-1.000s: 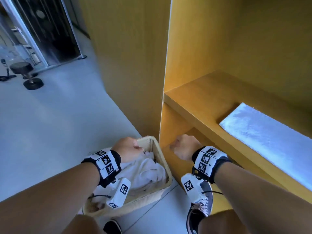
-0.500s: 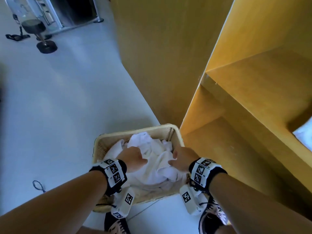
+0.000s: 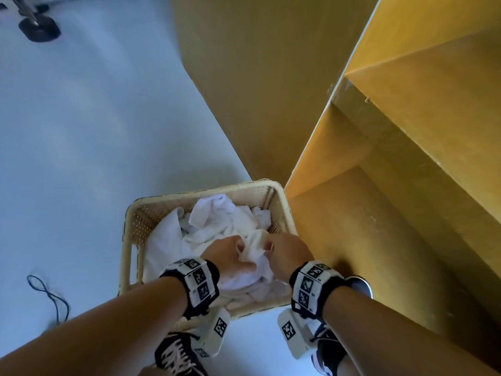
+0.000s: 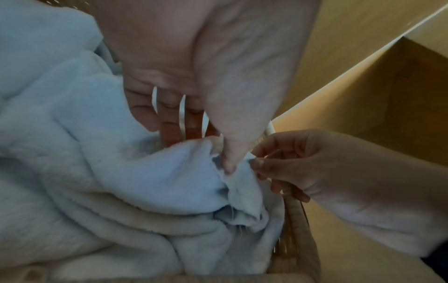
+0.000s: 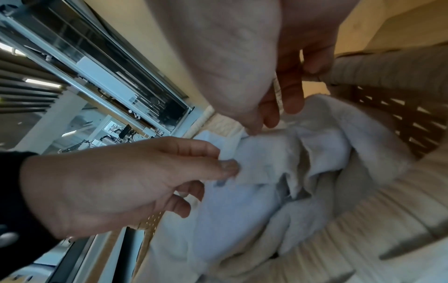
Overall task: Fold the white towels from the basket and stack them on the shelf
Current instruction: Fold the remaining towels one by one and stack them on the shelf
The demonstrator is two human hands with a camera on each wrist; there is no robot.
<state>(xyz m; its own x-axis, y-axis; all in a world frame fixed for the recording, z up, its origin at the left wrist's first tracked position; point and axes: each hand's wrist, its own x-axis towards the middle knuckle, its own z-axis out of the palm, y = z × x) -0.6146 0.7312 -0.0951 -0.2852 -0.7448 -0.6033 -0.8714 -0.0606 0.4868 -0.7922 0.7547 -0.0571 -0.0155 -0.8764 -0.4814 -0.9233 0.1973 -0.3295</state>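
Both hands, left [image 3: 230, 256] and right [image 3: 287, 253], pinch 1 crumpled white terry towel [image 3: 254, 248] in the woven cream basket [image 3: 141, 213]; folding and shelving look not yet begun.

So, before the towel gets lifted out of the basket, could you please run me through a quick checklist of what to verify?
1. Left hand pinches the towel's edge: ok.
2. Right hand pinches the same edge: ok, seen from the left wrist view.
3. Only one towel caught in both grips: cannot tell; the folds overlap.
4. Towel free of the rest of the pile: cannot tell; it lies tangled among the others.
5. Basket upright on the floor: ok.
6. Shelf beside the basket free to receive it: cannot tell; only part shows.
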